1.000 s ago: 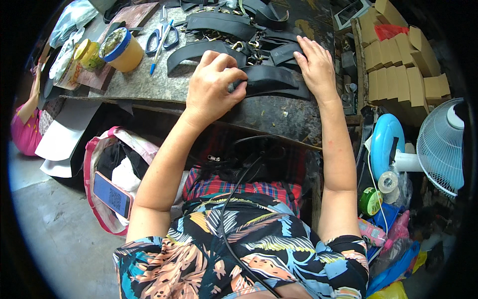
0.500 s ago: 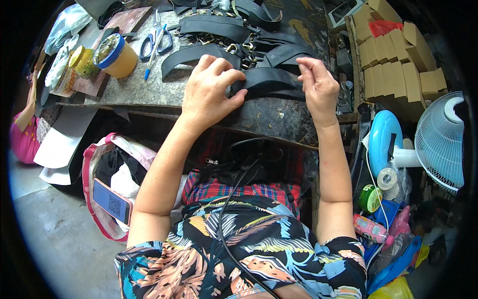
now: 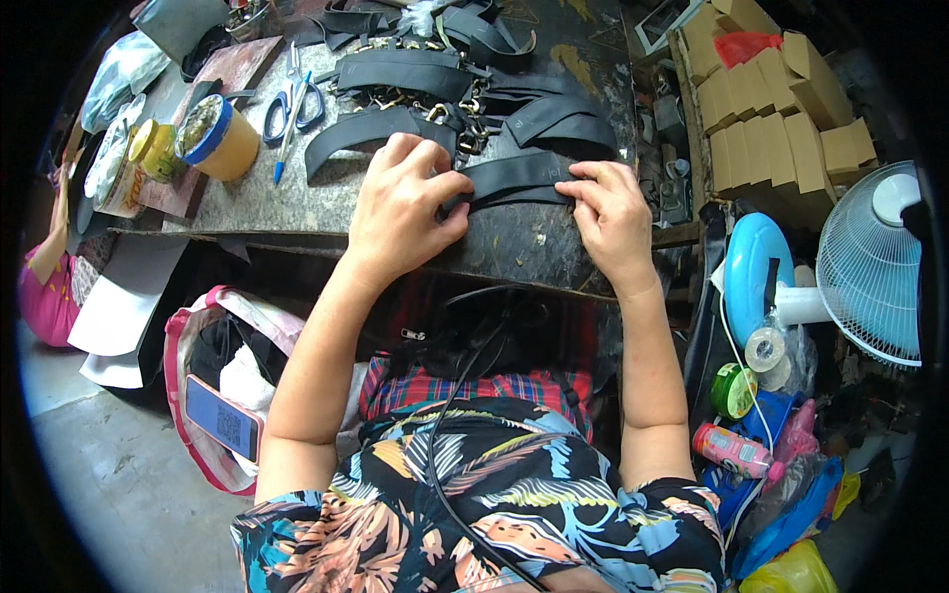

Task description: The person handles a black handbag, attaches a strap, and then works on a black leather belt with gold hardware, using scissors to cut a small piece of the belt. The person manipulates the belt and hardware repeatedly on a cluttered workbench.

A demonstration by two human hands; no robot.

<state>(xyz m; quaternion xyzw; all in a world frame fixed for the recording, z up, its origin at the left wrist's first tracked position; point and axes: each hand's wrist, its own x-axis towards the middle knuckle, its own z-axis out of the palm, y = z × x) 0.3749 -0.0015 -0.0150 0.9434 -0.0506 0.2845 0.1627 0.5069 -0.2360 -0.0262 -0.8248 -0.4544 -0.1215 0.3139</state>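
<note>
A flat black strap (image 3: 514, 176) lies near the front edge of the worktable (image 3: 504, 247), stretched between my two hands. At its left end my left hand (image 3: 403, 212) is closed, thumb and fingers pinching the strap. My right hand (image 3: 608, 212) has its fingertips pressed together on the strap's right end. More black straps (image 3: 405, 74) are spread just beyond, with small brass-coloured clips (image 3: 470, 124) among them. Another strap (image 3: 341, 138) curves out to the left of my left hand, and a folded one (image 3: 561, 124) lies above my right hand.
Blue-handled scissors (image 3: 308, 107) and a blue pen (image 3: 285, 148) lie left of the straps. Jars (image 3: 232, 143) stand farther left. Cardboard boxes (image 3: 766, 148) are stacked at right, above a fan (image 3: 870, 267). A bag (image 3: 178, 376) holding a phone (image 3: 222, 420) is below the table's left side.
My right hand has come down and left, from hovering raised to gripping the strap's right end. The raised strap now lies flatter. The whole view has shifted slightly.
</note>
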